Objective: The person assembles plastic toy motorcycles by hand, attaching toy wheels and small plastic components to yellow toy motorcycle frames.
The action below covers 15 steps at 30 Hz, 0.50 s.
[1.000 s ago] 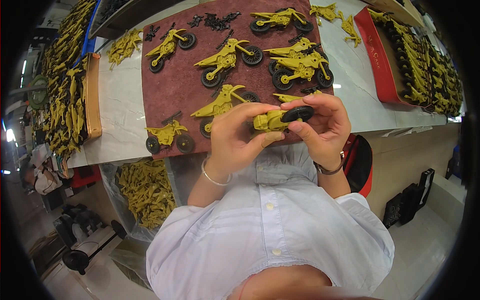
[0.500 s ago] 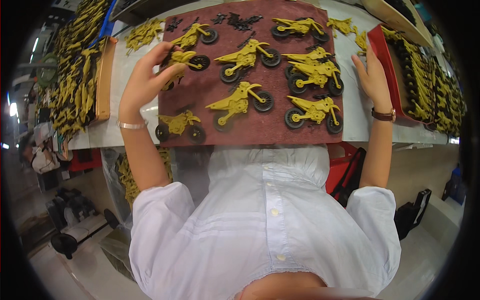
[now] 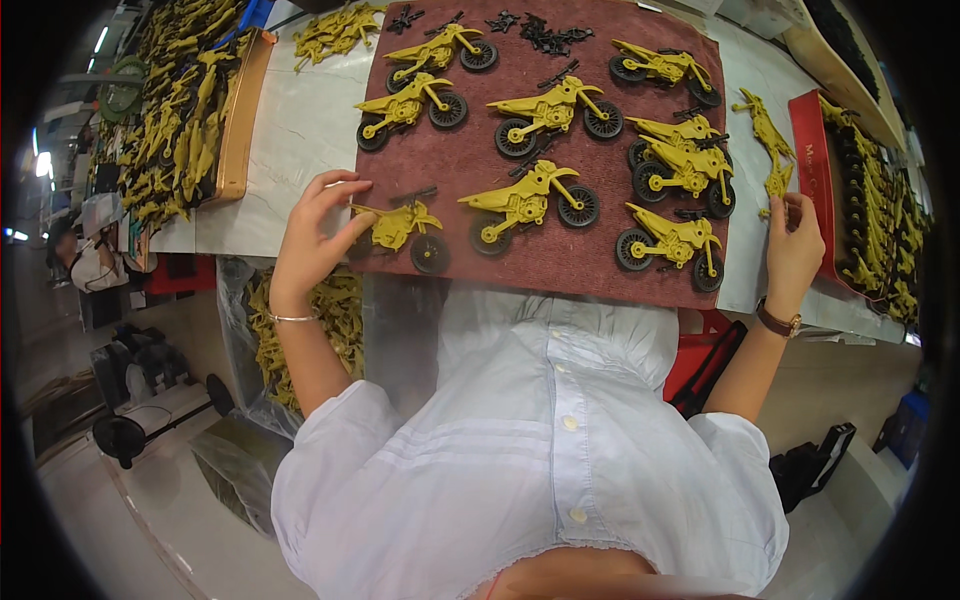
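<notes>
Toy motorcycles with yellow bodies and black wheels lie on a dark red cloth mat [image 3: 560, 262]. My left hand [image 3: 318, 240] is at the mat's near left edge, its thumb and fingers apart around the tail of the nearest left toy motorcycle [image 3: 402, 228]. Whether they touch it, I cannot tell. My right hand [image 3: 795, 248] is beside the mat on the right, fingers bent and closed on the near end of a yellow toy motorcycle body [image 3: 778, 178]. Its fingertips partly cover that piece. Another toy motorcycle [image 3: 522, 200] lies near the mat's middle.
Small black parts [image 3: 555, 40] lie at the mat's far edge. Loose yellow bodies [image 3: 335, 35] rest beyond its left corner. A filled tan box [image 3: 238, 130] stands left, a red box [image 3: 812, 165] right. Below the left table edge hangs a clear bag [image 3: 262, 345] of yellow pieces.
The view has shifted, so the mat appears farther right. My left hand has come nearer to me, from the upper-left motorcycles to the nearest one. My right hand's straight fingers have bent around a yellow body.
</notes>
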### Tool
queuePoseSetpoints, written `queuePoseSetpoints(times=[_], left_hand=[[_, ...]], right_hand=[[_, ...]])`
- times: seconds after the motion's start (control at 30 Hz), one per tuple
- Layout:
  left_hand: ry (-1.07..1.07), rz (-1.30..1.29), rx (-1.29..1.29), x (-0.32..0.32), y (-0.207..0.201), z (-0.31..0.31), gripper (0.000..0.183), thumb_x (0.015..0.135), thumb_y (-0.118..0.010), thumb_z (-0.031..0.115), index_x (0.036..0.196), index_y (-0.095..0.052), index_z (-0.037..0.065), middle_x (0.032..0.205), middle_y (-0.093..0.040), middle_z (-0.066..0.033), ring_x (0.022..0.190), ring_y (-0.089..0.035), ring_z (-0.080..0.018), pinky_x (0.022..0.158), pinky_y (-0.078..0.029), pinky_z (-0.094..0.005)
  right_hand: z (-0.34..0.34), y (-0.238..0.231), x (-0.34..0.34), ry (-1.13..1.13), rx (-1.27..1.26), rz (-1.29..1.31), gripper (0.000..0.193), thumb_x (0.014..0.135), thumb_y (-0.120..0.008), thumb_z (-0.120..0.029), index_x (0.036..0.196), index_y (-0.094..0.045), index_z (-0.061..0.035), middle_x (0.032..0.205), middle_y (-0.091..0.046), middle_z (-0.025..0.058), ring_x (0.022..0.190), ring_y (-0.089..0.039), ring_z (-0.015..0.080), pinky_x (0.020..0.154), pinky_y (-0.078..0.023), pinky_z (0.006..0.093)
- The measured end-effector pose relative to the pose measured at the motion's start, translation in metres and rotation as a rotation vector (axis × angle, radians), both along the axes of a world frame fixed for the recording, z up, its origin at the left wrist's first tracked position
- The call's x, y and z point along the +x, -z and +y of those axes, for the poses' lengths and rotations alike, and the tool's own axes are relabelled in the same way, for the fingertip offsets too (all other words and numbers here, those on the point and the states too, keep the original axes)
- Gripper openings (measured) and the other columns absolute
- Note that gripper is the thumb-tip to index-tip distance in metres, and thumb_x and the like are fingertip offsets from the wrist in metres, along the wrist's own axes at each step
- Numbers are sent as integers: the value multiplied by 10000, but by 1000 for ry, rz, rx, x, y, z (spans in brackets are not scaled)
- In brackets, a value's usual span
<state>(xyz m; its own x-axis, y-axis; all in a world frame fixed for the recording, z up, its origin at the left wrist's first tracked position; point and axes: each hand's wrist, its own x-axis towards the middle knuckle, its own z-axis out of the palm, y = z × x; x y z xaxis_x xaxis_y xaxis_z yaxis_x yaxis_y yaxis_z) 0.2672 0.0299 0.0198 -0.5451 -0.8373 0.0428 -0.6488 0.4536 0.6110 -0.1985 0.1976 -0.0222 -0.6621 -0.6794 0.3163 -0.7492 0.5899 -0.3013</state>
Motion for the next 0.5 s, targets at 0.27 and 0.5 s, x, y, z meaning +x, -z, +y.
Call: queuePoseSetpoints(times=[0.27, 0.5], left_hand=[[-60, 5, 280, 24, 2, 4, 171, 775, -636, 87, 880, -531, 2, 913, -588, -40, 811, -505, -108, 729, -414, -243], [0, 527, 850, 37, -1, 0, 117, 906, -490, 91, 903, -378, 57, 925, -616, -140, 829, -603, -149, 723, -468, -257]], right_hand=[[7, -19, -7, -78, 123, -111, 283, 782, -625, -168, 1014, -565, -18, 871, -628, 157, 822, -614, 276, 711, -462, 351], [32, -52, -15, -215, 219, -112, 278, 767, -618, -75, 1034, -558, -26, 932, -614, 169, 854, -604, 275, 737, -464, 342]])
